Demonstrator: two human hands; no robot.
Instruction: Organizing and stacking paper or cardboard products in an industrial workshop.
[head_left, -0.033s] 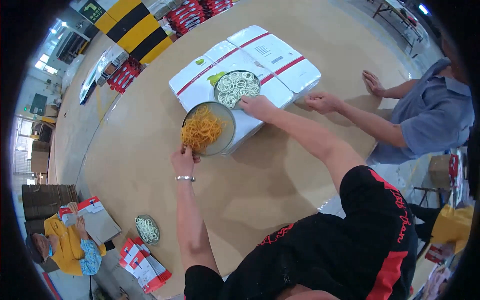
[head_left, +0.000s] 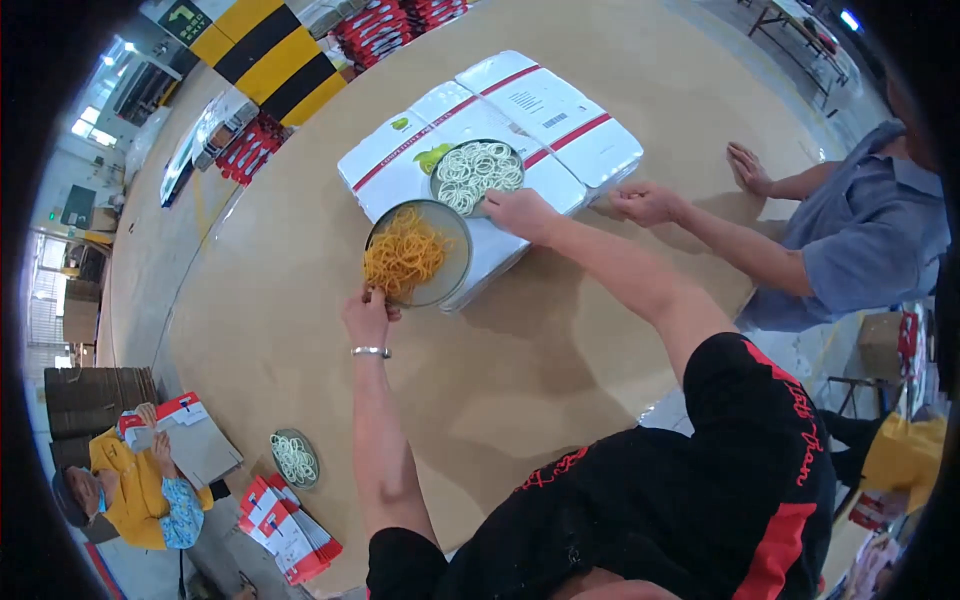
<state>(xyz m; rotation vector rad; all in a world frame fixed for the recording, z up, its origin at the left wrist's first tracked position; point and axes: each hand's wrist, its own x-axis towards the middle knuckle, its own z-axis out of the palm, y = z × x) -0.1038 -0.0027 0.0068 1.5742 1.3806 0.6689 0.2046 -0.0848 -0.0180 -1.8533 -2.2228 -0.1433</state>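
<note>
My left hand [head_left: 371,312] is closed at the near left rim of a round grey tray [head_left: 455,262]. The tray holds a heap of thin orange loops [head_left: 405,250], like bands or cord. Whatever those fingers pinch is too small to tell. My right hand [head_left: 521,214] is closed at the near right edge of a smaller round dish full of pale whitish-green rings [head_left: 476,172]. Its fingertips touch the rings or the rim, and what they grip is hidden. Tray and dish rest on white plastic-wrapped cartons [head_left: 560,105] with red stripes.
On the right, a co-worker's hands [head_left: 645,203] rest near the cartons over the brown table [head_left: 560,360]. A second dish of pale rings [head_left: 294,459] and red-and-white packages [head_left: 287,530] lie at the near left. Another person in yellow [head_left: 140,495] holds flat cardboard there.
</note>
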